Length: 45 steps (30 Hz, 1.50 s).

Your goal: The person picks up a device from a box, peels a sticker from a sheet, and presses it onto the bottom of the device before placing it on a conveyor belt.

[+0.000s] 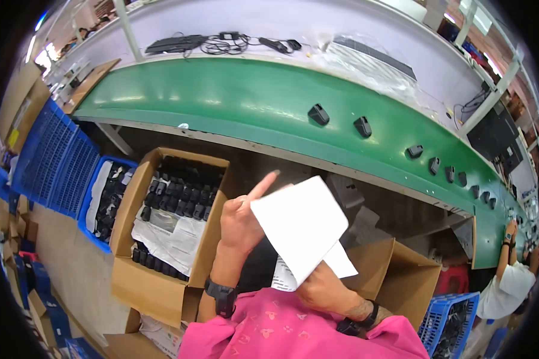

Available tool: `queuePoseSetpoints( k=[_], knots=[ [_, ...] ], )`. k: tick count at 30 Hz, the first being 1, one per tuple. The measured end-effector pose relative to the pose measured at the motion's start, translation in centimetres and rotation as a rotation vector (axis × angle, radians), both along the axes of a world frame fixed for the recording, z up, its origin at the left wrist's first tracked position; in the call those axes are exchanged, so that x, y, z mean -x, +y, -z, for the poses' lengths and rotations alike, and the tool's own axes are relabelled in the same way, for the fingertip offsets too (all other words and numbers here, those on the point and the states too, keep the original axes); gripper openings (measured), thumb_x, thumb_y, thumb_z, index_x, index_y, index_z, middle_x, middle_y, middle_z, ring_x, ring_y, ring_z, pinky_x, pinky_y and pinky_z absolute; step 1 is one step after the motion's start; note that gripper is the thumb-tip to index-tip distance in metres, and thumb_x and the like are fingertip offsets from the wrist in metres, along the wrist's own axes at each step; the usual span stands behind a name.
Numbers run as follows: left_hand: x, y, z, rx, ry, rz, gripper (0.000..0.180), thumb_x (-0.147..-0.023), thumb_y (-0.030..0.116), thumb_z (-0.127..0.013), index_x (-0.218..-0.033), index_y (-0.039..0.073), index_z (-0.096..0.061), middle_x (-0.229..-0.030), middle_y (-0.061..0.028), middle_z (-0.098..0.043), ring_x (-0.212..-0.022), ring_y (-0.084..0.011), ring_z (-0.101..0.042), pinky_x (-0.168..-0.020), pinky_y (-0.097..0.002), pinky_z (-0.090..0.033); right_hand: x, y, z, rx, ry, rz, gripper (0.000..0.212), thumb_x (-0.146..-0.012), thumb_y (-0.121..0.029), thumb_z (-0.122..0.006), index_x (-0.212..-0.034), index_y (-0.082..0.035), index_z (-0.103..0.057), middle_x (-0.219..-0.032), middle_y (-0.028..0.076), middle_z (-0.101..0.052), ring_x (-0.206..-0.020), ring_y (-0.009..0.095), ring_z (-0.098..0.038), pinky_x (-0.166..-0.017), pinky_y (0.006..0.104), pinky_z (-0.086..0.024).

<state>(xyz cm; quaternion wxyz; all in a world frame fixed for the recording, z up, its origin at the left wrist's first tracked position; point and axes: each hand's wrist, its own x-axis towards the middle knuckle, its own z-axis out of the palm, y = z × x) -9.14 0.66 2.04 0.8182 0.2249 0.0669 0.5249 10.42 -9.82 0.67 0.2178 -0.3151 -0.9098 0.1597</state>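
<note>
Right hand [326,287]: fingers hidden behind white paper sheets [302,230], grip not discernible; left hand [239,221]: thumb and palm side concealed by the same sheets. Cardboard box [161,227]: black parts partly covered by white paper lining, individual shapes too small to tell. Co-worker [509,281] at right rim: cut off by the picture's dark edge; blue crate [452,317] contents indistinct.

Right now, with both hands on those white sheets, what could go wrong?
The left hand pinches the white sheets with one finger lifted, so the grip looks loose; a sheet might slip into the open cardboard box of black parts. Meanwhile, black parts on the green conveyor belt may pass unattended.
</note>
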Motion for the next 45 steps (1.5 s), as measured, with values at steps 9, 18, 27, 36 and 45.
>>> queuePoseSetpoints(
  k=[9, 18, 27, 36, 45],
  knots=[
    [2.2, -4.4, -2.6, 0.04, 0.517, -0.218, 0.054, -0.081, -0.005, -0.059, -0.132, -0.006, -0.043, -0.122, -0.0228, -0.058, -0.107, -0.0217, -0.061, -0.093, -0.0307, -0.048, 2.2, -1.0, 1.2, 0.209, 0.012, -0.141, 0.041, -0.082, -0.012, -0.06, -0.118, 0.004, -0.052, -0.119, 0.024, -0.053, -0.11, 0.042, -0.05, -0.097, 0.0458, -0.038],
    [1.9, -8.3, -9.8, -0.399, 0.969, -0.579, 0.043, -0.087, -0.003, -0.053, -0.129, -0.006, -0.042, -0.118, -0.0223, -0.062, -0.112, -0.0217, -0.059, -0.096, -0.0287, -0.043, -1.0, 0.6, -9.1, 0.486, 0.748, 0.429, 0.031, -0.088, -0.027, -0.064, -0.081, 0.003, -0.058, -0.067, 0.004, -0.058, -0.058, 0.01, -0.054, -0.052, 0.0236, -0.042],
    [-2.3, -9.0, -6.8, -0.594, 0.741, -0.257, 0.091, -0.068, -0.001, -0.068, -0.14, -0.01, -0.013, -0.144, -0.0306, -0.032, -0.138, -0.0338, -0.028, -0.114, -0.0399, -0.019, 2.7, 3.3, -6.0, 0.764, 1.128, 0.314, 0.036, -0.099, -0.03, -0.045, -0.104, 0.004, -0.055, -0.084, 0.005, -0.06, -0.075, 0.008, -0.053, -0.067, 0.0233, -0.043],
    [-2.5, -6.3, -4.2, -0.461, 0.678, -0.209, 0.087, -0.069, -0.004, -0.065, -0.14, -0.009, -0.014, -0.145, -0.0314, -0.029, -0.138, -0.0342, -0.027, -0.114, -0.0407, -0.02, 1.2, 5.5, -5.2, 0.863, 0.953, 0.422, 0.031, -0.096, -0.024, -0.046, -0.1, 0.005, -0.056, -0.092, 0.007, -0.063, -0.083, 0.01, -0.059, -0.073, 0.0244, -0.047],
    [-1.9, -2.7, -5.4, -0.089, 0.739, -0.214, 0.072, -0.079, -0.004, -0.06, -0.142, -0.006, -0.024, -0.139, -0.0241, -0.042, -0.131, -0.0264, -0.042, -0.105, -0.0336, -0.036, 2.1, 8.4, -4.3, 0.787, 0.829, 0.337, 0.012, -0.091, -0.008, -0.056, -0.084, 0.001, -0.057, -0.068, 0.007, -0.059, -0.062, 0.012, -0.057, -0.058, 0.0269, -0.045]
  ],
)
